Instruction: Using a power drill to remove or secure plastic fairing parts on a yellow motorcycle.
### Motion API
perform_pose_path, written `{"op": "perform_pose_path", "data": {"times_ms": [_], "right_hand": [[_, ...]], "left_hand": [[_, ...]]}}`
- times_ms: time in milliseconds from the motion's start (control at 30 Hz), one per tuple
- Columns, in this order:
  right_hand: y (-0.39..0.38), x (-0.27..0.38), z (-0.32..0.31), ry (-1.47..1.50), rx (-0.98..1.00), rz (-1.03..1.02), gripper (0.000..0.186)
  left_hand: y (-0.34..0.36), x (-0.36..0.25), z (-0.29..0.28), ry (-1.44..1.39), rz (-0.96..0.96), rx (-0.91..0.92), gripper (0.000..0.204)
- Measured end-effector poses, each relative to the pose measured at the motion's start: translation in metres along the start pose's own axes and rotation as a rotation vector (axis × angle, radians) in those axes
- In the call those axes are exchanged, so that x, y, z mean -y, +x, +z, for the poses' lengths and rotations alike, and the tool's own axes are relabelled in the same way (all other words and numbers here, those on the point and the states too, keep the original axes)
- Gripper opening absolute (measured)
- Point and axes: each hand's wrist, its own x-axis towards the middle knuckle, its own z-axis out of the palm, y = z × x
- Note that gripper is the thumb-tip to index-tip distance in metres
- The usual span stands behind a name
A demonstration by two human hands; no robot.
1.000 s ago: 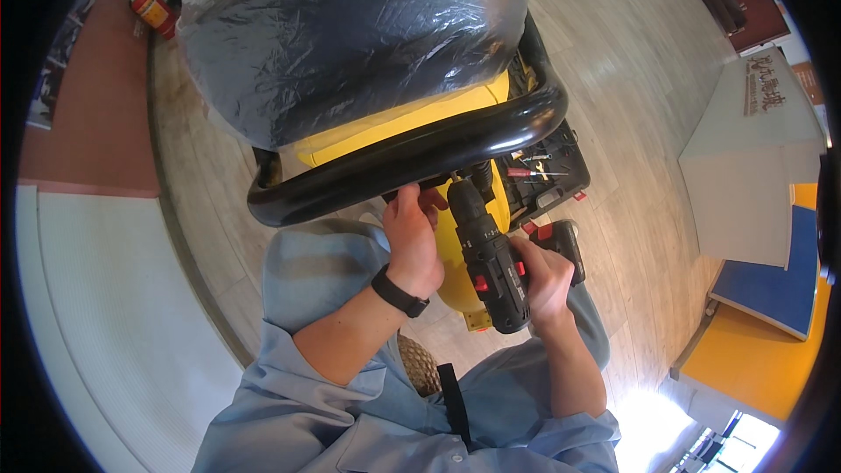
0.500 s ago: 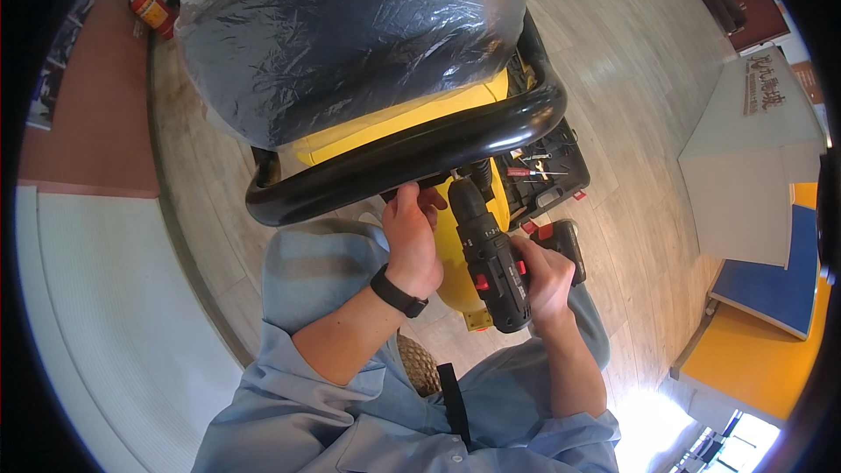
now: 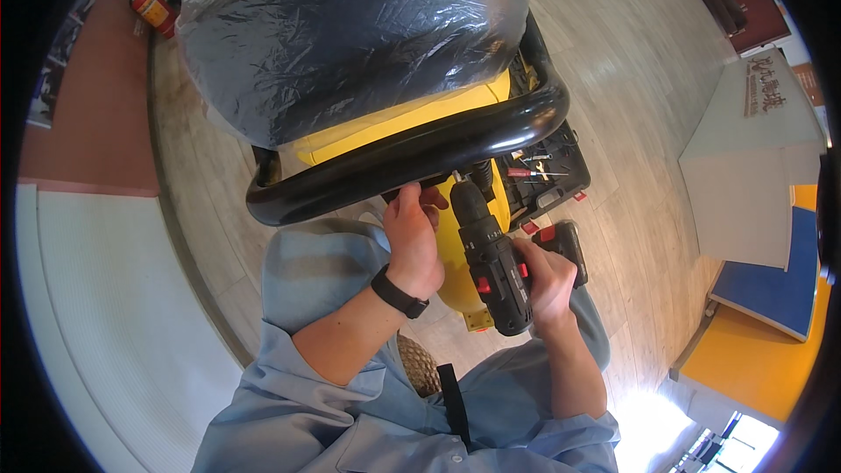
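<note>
In my right hand (image 3: 549, 278) is a black cordless drill (image 3: 499, 285) with red buttons, gripped by its handle. Its chuck points up and away from me, the tip ending just below a thick, glossy black tubular bar (image 3: 412, 151). My left hand (image 3: 413, 232), a dark band on its wrist, is closed at the underside of that bar, beside the drill's tip. A dark part shows at its fingertips, but what it is stays mostly hidden. The bar belongs to a yellow machine (image 3: 451, 254), whose top lies under a clear plastic cover (image 3: 350, 44).
Right of the machine, an open black tool case (image 3: 556, 180) lies on the wood-look floor, with a red-handled screwdriver (image 3: 523, 172) in it. A fire extinguisher (image 3: 152, 9) stands at the far left. A pale counter (image 3: 745, 175) and a blue and orange panel (image 3: 771, 289) are on the right.
The drill has shifted very slightly toward me and to the right with my right hand. My left hand keeps its place under the bar.
</note>
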Motion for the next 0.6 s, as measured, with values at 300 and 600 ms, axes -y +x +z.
{"op": "perform_pose_path", "data": {"times_ms": [300,600], "right_hand": [[-0.0032,-0.0051,0.0018,0.002,-0.014,-0.005,0.030],[-0.0015,-0.0042,0.0034,0.088,0.028,-0.039,0.031]], "left_hand": [[-0.0002,0.0008,0.0004,0.002,0.015,0.018,0.024],[0.0010,0.0013,0.0006,-0.002,0.022,-0.031,0.024]]}}
